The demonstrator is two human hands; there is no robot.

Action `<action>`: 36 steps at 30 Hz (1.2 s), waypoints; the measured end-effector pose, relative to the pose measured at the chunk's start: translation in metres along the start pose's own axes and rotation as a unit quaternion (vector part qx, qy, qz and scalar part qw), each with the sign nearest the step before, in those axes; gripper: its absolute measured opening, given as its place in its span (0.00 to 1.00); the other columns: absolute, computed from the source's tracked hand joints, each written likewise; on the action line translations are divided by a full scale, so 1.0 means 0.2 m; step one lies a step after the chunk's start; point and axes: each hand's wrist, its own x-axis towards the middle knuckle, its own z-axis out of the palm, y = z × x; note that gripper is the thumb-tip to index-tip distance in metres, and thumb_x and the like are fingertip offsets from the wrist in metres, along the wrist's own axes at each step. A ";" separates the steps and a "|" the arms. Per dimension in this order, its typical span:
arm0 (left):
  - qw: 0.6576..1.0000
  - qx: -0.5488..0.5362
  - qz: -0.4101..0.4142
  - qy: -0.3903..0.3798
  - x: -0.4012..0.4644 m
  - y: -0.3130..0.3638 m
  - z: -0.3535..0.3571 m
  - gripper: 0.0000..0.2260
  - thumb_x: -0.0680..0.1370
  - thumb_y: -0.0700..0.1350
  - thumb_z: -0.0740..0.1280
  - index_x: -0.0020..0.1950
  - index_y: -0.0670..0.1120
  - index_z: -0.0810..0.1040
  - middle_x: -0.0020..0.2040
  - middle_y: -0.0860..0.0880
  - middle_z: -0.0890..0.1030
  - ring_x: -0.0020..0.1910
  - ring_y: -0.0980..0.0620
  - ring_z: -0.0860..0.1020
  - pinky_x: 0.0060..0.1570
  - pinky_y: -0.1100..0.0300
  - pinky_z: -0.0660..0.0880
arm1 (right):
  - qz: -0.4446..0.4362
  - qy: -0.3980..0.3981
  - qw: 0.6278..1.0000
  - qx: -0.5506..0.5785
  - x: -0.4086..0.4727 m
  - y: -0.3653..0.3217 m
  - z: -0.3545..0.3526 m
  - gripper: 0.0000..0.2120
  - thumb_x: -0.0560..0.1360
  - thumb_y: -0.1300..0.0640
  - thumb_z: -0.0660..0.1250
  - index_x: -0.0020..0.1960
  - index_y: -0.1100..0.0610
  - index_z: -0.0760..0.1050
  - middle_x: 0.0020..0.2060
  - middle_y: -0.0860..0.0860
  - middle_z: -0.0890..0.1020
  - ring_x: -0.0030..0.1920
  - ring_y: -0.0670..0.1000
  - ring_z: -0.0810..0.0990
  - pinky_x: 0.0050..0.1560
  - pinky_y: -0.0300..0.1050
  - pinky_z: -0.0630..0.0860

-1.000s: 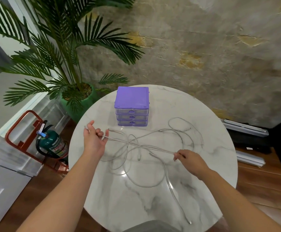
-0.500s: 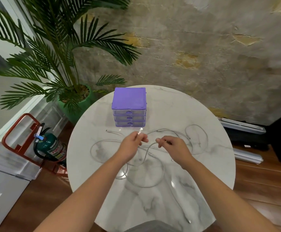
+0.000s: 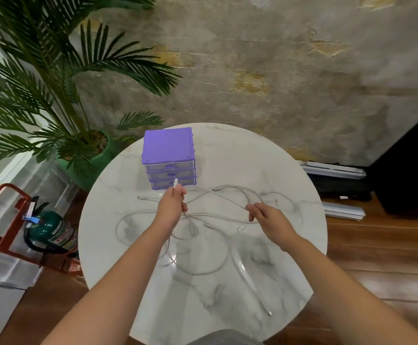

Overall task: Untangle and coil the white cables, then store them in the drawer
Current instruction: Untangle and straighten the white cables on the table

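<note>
Several white cables [image 3: 203, 245] lie tangled in loose loops across the round marble table [image 3: 290, 265]. My left hand [image 3: 171, 205] pinches one cable near its plug end, and the plug sticks up just in front of the purple drawer unit [image 3: 168, 155]. That unit has three clear drawers, all closed. My right hand [image 3: 269, 219] hovers over the cables to the right, its fingers loosely curled around one strand that runs across to my left hand. One cable end [image 3: 269, 313] reaches toward the table's near right edge.
A potted palm [image 3: 83, 148] stands behind the table on the left. A green fire extinguisher [image 3: 53, 231] in a red stand sits on the floor at the left. Grey panels [image 3: 335, 169] lie on the wooden floor at the right.
My left hand swung from the far left to the table's middle and rose toward the drawers with the plug. My right hand drew in, then moved back out to the right.
</note>
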 end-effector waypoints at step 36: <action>0.998 0.020 -0.042 -0.044 -0.08 -0.04 0.25 0.12 0.84 0.48 0.54 0.47 0.46 0.73 0.30 0.51 0.66 0.18 0.61 0.60 0.19 0.69 0.56 | 0.132 0.119 0.971 -0.160 0.06 0.71 -0.56 0.13 0.81 0.52 0.59 0.59 0.52 0.80 0.56 0.53 0.80 0.53 0.56 0.78 0.52 0.52 0.78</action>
